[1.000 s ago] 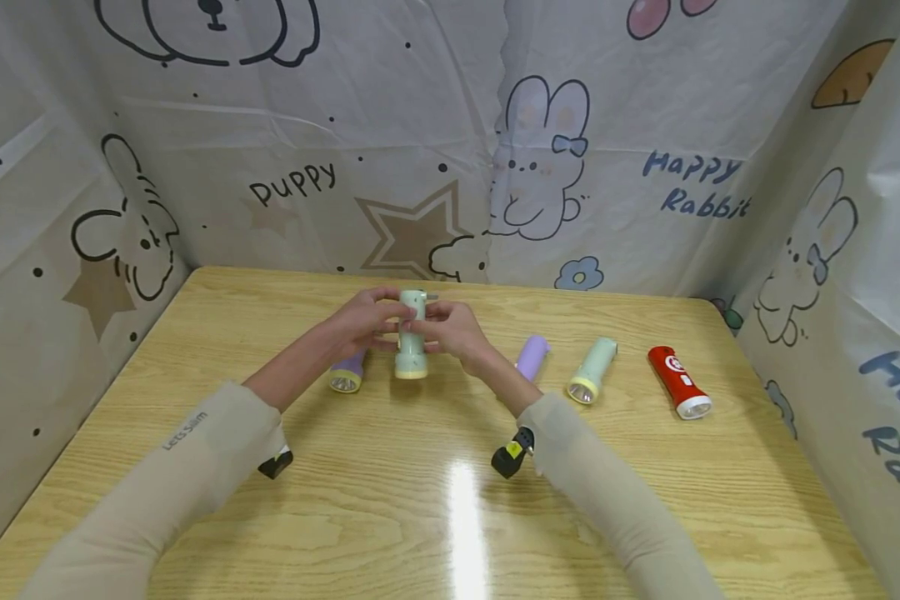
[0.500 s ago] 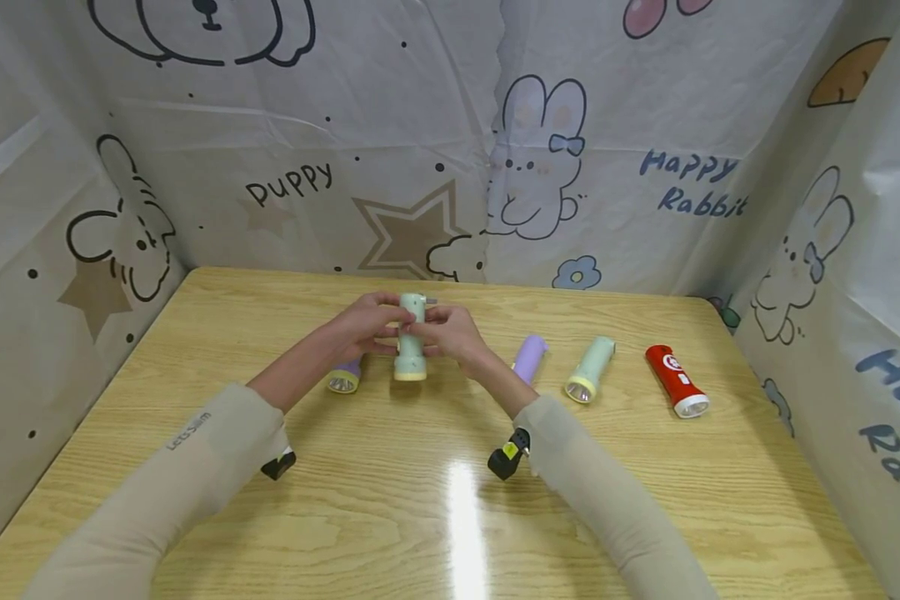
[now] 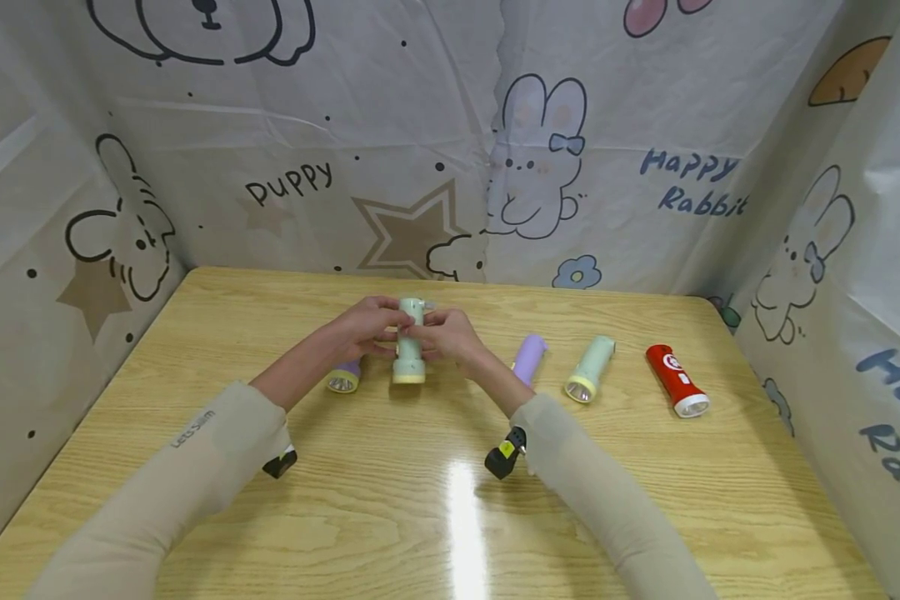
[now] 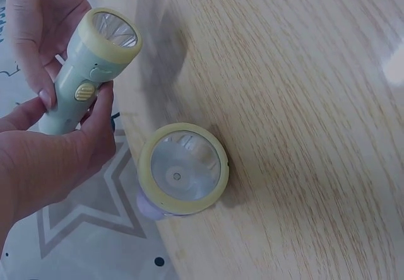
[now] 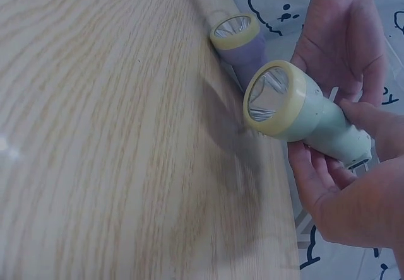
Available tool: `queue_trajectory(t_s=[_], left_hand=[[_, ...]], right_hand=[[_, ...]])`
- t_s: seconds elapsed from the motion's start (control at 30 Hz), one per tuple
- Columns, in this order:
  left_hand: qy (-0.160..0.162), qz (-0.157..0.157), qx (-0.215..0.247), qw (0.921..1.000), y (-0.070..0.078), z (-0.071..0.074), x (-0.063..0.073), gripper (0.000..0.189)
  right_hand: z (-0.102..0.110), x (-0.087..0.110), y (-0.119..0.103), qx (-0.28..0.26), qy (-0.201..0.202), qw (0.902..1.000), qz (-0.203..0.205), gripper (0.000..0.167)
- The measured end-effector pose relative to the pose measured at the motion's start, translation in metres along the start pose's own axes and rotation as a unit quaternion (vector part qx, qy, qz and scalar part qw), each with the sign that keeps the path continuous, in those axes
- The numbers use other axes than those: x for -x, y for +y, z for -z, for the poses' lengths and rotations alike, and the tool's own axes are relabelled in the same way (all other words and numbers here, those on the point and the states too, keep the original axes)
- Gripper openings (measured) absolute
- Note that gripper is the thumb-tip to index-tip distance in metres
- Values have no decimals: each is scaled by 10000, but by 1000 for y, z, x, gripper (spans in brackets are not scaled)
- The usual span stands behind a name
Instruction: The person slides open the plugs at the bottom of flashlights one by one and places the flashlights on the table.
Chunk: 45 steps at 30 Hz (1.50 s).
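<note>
Big patterned sheet [image 3: 405, 108] at the back and sides, with bunnies, stars and "puppy" lettering. Next biggest is the wood-grain table [image 3: 375, 525]. Two beige sleeves [image 3: 187, 471] reach in over it, a black wrist camera [image 3: 504, 458] by the right cuff.

The left hand [image 3: 363, 323] and the right hand [image 3: 453, 336] are both gripping the same mint-green flashlight [image 3: 409, 364], thumbs and fingers round the barrel. It's up off the wood between them, near the far edge, lens end toward the person.

As for the rest: a purple flashlight [image 3: 343, 381] lies just beside the left hand, which blocks its back half in the head view. To the right, a lilac flashlight [image 3: 528, 358] has its front end hidden by the right forearm. Past that, a second green flashlight [image 3: 591, 369], then a red flashlight [image 3: 677, 381], both unobstructed. Smallest bit: a ribbed yellow switch [image 4: 85, 91] on the held one.
</note>
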<state>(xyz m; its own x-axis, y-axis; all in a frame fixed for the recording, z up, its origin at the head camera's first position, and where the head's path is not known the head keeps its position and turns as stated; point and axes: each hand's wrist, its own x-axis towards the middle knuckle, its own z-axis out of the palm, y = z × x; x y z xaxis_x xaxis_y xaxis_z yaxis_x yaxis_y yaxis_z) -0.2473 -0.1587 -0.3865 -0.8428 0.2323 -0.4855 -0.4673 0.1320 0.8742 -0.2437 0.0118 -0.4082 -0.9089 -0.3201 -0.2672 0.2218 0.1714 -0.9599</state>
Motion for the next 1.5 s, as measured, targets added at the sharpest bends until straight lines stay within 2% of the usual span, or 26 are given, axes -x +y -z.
queue_trajectory(t_s=[0.37, 0.67, 1.5], left_hand=[[-18, 50, -225, 9997, -2, 2, 0, 63], [-87, 65, -313, 9995, -2, 3, -3, 64], [-132, 3, -711, 9974, -10, 4, -8, 43]], right_hand=[[-6, -2, 1, -322, 75, 9988, -353, 30], [-7, -6, 3, -294, 34, 9984, -475, 33], [-11, -10, 12, -309, 199, 9969, -696, 36]])
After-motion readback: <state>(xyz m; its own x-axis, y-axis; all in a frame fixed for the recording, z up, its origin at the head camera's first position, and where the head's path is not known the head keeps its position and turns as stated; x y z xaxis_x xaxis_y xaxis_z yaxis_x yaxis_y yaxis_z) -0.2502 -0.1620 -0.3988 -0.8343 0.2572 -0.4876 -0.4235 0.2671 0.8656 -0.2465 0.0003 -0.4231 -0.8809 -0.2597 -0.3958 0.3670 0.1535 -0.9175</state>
